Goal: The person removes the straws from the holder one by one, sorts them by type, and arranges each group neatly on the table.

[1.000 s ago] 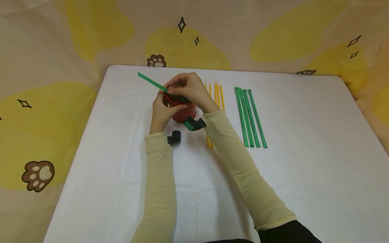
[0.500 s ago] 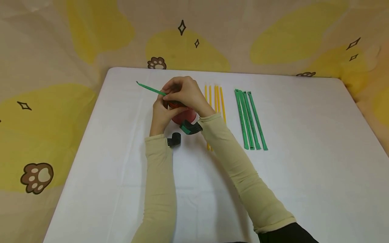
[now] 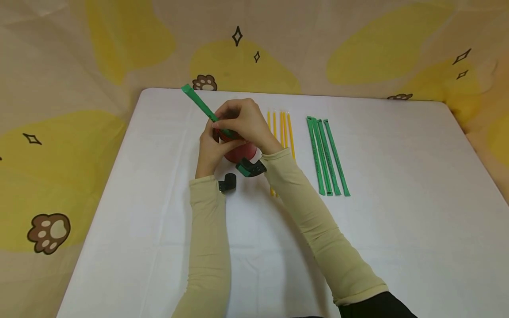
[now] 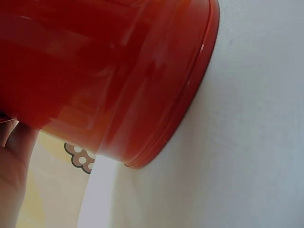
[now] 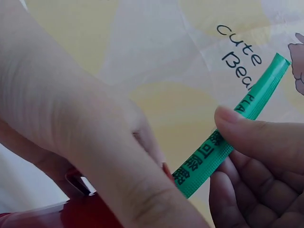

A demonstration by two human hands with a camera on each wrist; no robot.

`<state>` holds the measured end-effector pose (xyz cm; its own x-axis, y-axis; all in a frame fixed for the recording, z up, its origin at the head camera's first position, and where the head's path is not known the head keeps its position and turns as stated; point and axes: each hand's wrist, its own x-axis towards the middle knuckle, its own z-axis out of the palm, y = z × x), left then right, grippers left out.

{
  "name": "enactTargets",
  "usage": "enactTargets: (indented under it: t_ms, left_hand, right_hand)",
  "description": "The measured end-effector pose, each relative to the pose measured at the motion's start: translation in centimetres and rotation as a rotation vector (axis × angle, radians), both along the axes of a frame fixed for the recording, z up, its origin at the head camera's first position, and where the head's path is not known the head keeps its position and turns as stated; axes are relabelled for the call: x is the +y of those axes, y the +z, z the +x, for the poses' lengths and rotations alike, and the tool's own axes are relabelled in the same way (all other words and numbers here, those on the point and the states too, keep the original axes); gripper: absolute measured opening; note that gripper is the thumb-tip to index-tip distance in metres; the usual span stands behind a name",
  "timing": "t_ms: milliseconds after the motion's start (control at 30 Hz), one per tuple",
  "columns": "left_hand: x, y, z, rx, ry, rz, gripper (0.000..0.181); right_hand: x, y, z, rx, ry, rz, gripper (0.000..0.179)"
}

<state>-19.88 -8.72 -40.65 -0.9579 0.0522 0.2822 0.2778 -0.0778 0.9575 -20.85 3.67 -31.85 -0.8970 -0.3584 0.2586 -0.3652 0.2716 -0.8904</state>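
Note:
My left hand (image 3: pixel 210 148) grips a glossy red cup (image 3: pixel 241 154) at its side, with the thumb across near the rim. In the left wrist view the cup (image 4: pixel 104 71) fills much of the frame, its base by the white surface. Between thumb and fingers, my right hand (image 3: pixel 247 123) pinches a green-wrapped straw (image 3: pixel 200 102) above the cup's mouth. The straw tilts up to the left in the head view; its lower part is hidden at the cup. Printed lettering shows on the straw (image 5: pixel 199 164) in the right wrist view, where the left hand (image 5: pixel 114 133) covers its lower end.
Several green-wrapped straws (image 3: pixel 327 154) lie side by side on the white table (image 3: pixel 409 185). Left of them are several yellow straws (image 3: pixel 290 132), partly covered by the right forearm. A patterned yellow-and-beige cloth (image 3: pixel 278 44) hangs behind the table.
The right hand has shifted slightly left and down over the cup. The held straw's free end first dipped, then swung up and now points more steeply. The left hand stays on the cup.

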Motion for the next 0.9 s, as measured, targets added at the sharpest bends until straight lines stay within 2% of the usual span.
enactTargets:
  t_ms: [200,600,733,900]
  left_hand:
    - [0.0,-0.1,0.0,0.017,0.004,-0.009,0.070]
    - [0.1,-0.2,-0.1,0.054,-0.002,-0.005,0.077]
    - [0.0,-0.2,0.0,0.038,-0.008,-0.010,0.078]
    - [0.0,0.0,-0.1,0.012,-0.012,-0.014,0.079]
  right_hand:
    - [0.3,0.2,0.1,-0.017,0.004,-0.083,0.010]
    - [0.9,0.8,0.5,-0.067,-0.040,-0.152,0.015]
    - [1.2,0.9,0.6,-0.038,-0.042,-0.193,0.013]
    - [1.6,1.1,0.7,-0.048,-0.055,-0.222,0.011]
